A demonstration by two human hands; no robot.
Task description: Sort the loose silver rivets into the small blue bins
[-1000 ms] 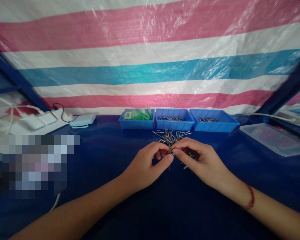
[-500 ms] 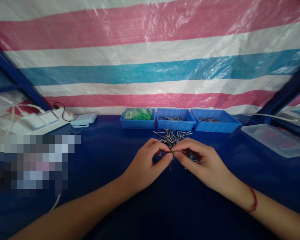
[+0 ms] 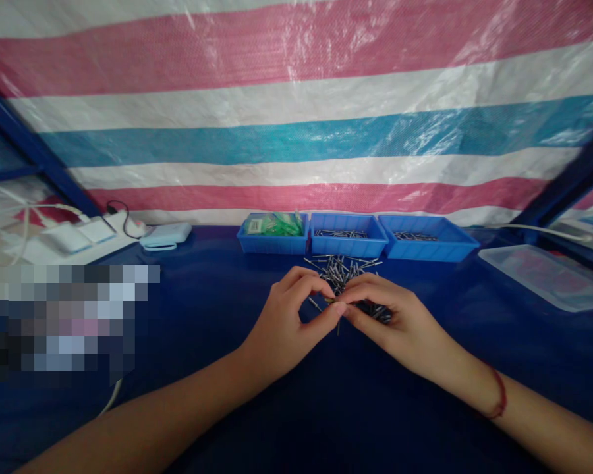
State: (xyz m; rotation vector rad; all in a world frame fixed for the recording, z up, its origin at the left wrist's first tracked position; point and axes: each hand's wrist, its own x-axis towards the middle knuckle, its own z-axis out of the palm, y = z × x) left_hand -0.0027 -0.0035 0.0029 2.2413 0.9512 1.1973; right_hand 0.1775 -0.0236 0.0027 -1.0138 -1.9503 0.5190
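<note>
My left hand [image 3: 289,322] and my right hand [image 3: 400,313] meet fingertip to fingertip over the front of a loose pile of blind rivets [image 3: 338,271]. Both are closed in a pinch on a small, thin, brownish-yellow piece [image 3: 330,300], whose kind I cannot make out. The fingertips hide most of it, and a thin end hangs down below them. More silvery rivets lie under and behind my right fingers. One lone rivet [image 3: 315,303] rests beside my left fingers.
Behind the pile stand three blue bins: one with green plastic packets [image 3: 277,225], then a middle bin [image 3: 348,247] and a right bin [image 3: 429,250] holding rivets. A clear plastic lid [image 3: 548,280] lies right. Left are a power strip [image 3: 91,240] and a light-blue device [image 3: 165,236].
My fingertips have drawn closer together around the small piece, and my right hand has shifted slightly left. The lone rivet by my left fingers now shows. The bins stay put.
</note>
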